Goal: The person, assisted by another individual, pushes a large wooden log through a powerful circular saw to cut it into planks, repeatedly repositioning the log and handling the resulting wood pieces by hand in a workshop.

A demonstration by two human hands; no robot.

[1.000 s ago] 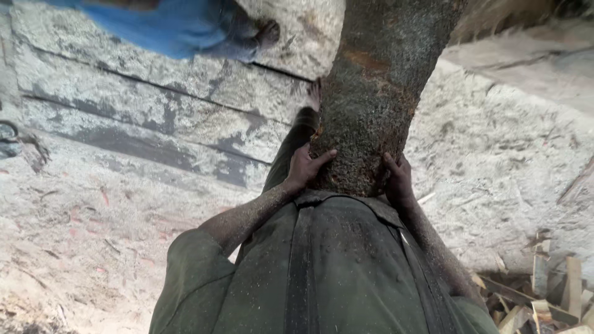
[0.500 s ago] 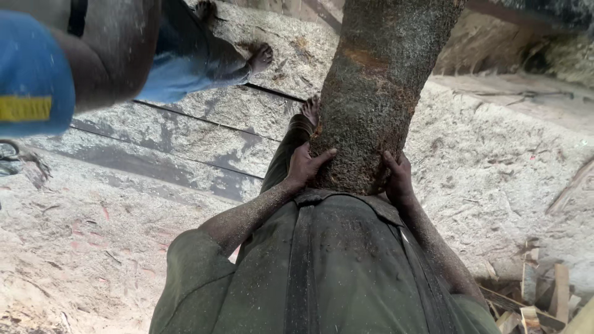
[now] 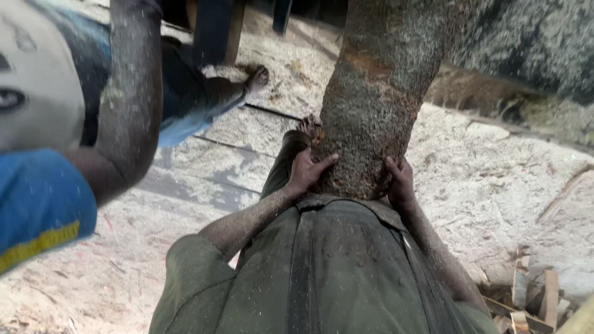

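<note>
Head view, left hand [image 3: 307, 173] and right hand [image 3: 401, 185] grip log [image 3: 377, 99] end, sawdust floor [image 3: 495, 167]

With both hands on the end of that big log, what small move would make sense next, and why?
Probably a small regrip, sliding the left hand lower under the log. Both it and the right hand clasp only the sides of the end, which rests against the green shirt. A second person's arm is close on the left, so any move should stay small.
</note>
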